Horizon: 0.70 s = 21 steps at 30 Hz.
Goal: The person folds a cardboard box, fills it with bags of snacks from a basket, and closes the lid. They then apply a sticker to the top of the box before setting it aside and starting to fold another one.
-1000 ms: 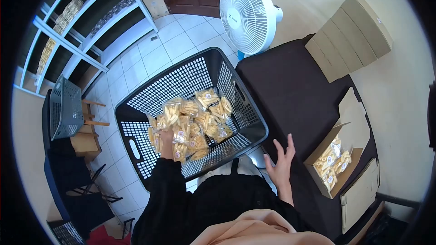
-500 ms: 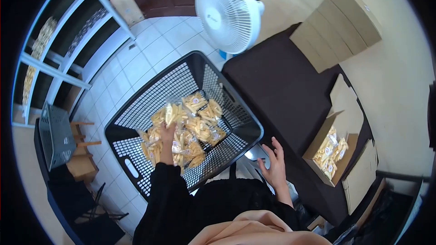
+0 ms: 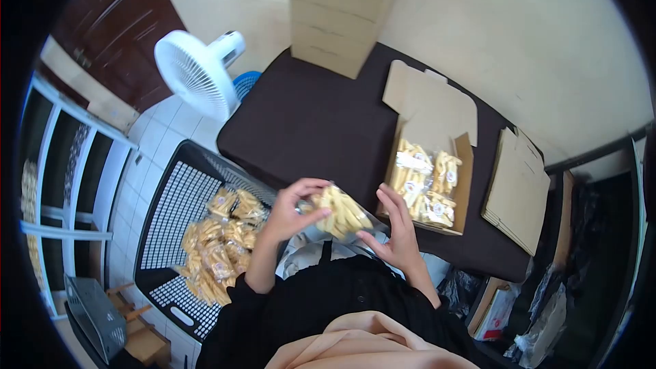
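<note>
While lifting a clear snack packet [image 3: 340, 212] up in front of the chest, gripping it from the left with the left hand [image 3: 290, 210] — fingers curled over its top edge, thumb tucked beneath. Cupping the same packet from the right with the right hand [image 3: 395, 236], palm turned inward and fingers spread, fingertips resting against its lower right corner; cannot tell whether those fingers are clamping it or only steadying it. Hovering with the packet just above the near edge of the dark table [image 3: 321, 123], between the black basket [image 3: 171, 198] on the left and the open cardboard box [image 3: 459, 164] on the right. Showing pale yellow stick-shaped snacks through the packet's wrap.

Sitting on the white tiled floor to the left, the basket holding a heap of matching packets [image 3: 215, 249] in its near half. Lying on the table, the open box already carrying several packets [image 3: 424, 181] with round labels, its flaps folded back toward the far side. Resting further right — a stack of flat cardboard blanks [image 3: 516, 188]. Standing at the far end of the table, against the wall, a tall pile of closed boxes [image 3: 342, 14]. Facing the table from the far left, a white fan [image 3: 195, 72]; beyond it, a dark wooden door [image 3: 116, 34]. Running down the left edge, white shelving [image 3: 68, 164].
</note>
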Tool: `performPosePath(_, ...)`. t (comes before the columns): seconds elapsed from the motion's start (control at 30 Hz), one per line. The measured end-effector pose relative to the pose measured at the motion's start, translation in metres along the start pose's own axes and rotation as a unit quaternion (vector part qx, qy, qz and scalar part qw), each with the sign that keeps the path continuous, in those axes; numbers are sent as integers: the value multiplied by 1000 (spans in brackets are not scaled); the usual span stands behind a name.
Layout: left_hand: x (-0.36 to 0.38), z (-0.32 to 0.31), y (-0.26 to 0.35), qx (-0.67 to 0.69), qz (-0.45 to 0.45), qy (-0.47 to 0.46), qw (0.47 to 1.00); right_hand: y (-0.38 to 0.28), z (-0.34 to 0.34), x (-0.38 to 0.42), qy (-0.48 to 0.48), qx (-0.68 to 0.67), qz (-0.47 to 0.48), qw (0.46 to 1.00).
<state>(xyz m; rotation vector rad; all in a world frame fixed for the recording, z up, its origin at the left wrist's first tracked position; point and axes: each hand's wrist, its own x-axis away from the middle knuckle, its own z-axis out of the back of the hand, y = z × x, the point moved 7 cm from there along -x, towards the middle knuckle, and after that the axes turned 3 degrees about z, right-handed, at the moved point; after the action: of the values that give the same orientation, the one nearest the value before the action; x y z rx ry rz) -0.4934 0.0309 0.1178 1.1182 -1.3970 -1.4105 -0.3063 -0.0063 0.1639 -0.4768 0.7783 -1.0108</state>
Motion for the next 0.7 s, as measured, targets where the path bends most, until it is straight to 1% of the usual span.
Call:
performPosePath(0.03,-9,-27,1,1,2,-32,999,9,13,4,9,4,-4,1000)
performPosePath(0.1,-24,-71,-7,38,8,-36,999,36,21,18,-87,-67,-96,989)
performPosePath(0.13,-30,-88,-8,31,8,-28,999,45,33,23,-83,-65,-98,990)
performPosePath(0.17,-34,-104,-11,31,8,-31,999,59,47,28,-71,-50,-134,987)
performPosePath(0.23,-37,-129,-24,67,40,-24,997,86,72,42,-51,-23,-208,976)
performPosePath(0.27,-37,-139,-31,74,55,-21,996,94,90,41,-5,13,-184,983)
performPosePath(0.3,-38,-148,-33,73,58,-22,995,105,102,45,67,24,-141,987)
performPosePath(0.33,-38,-153,-36,101,73,5,992,125,103,54,98,-103,-218,966)
performPosePath(0.37,-38,-156,-40,128,87,32,987,140,101,63,127,-227,-289,922)
performPosePath(0.4,-40,-159,-42,136,88,36,986,143,103,62,128,-229,-289,921)
performPosePath(0.47,-43,-161,-44,128,105,31,986,143,93,59,110,-367,-295,876)
performPosePath(0.53,-47,-164,-43,119,118,26,986,150,92,53,114,-363,-282,881)
performPosePath(0.57,-51,-160,-36,102,76,65,990,155,90,46,117,-356,-268,888)
performPosePath(0.6,-51,-156,-29,85,36,103,990,170,92,43,170,-357,-254,883)
performPosePath(0.63,-52,-152,-25,84,35,104,990,182,96,36,223,-365,-253,868)
performPosePath(0.67,-57,-157,-11,-68,-16,35,997,198,97,31,246,-361,-273,857)
performPosePath(0.7,-58,-166,-3,-218,-67,-36,973,212,98,26,268,-355,-294,846)
